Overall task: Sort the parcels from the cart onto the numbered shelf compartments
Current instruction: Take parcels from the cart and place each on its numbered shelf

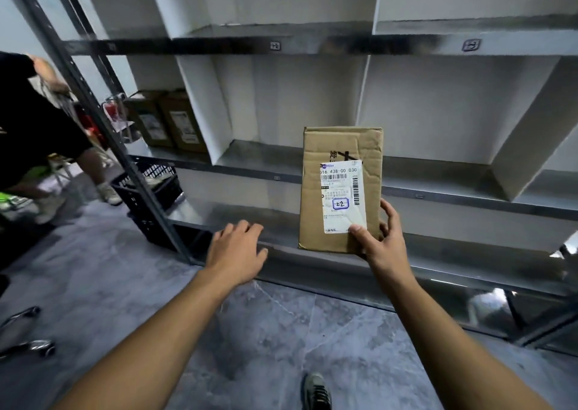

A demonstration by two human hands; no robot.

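My right hand grips the lower right corner of a flat brown cardboard parcel, held upright in front of the metal shelf. Its white shipping label carries a handwritten "22" in a blue box. My left hand hovers to the left of the parcel, fingers apart, holding nothing. White dividers split the shelf into compartments, and small number tags sit on the front rail, too blurred to read.
Two brown boxes stand in a compartment at the left. A black plastic crate sits by the shelf's dark upright post. Another person in black clothes stands at the far left. Chrome cart parts show at the lower left.
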